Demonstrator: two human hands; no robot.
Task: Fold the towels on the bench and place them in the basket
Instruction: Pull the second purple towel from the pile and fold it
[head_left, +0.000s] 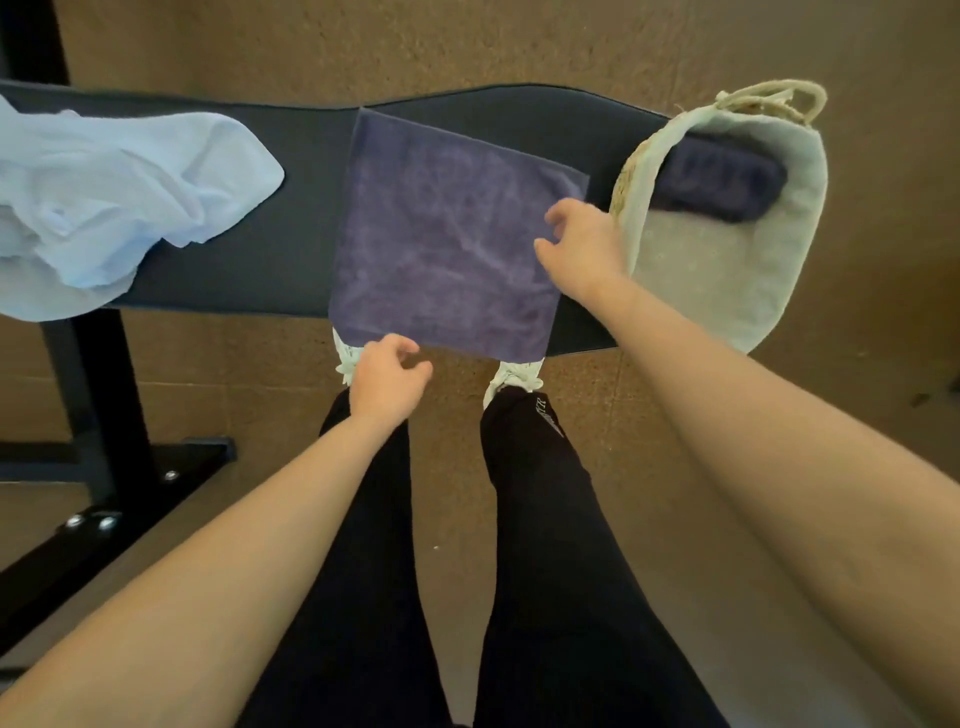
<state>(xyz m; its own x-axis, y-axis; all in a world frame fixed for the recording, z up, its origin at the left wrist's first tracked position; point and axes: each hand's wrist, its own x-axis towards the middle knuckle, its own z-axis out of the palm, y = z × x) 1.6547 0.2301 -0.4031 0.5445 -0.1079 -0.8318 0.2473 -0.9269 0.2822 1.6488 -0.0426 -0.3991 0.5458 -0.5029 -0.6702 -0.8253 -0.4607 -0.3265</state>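
purple towel (441, 234) overhangs bench (301, 156); my l hand (387, 376) loose, empty; r hand (582, 244) curled at edge, grip unclear. lopsided tug could drag it off.

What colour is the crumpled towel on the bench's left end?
The crumpled towel is pale blue, clearest in the head view.

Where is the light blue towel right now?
Head view: the light blue towel lies crumpled on the bench at its left end, left of the purple towel.
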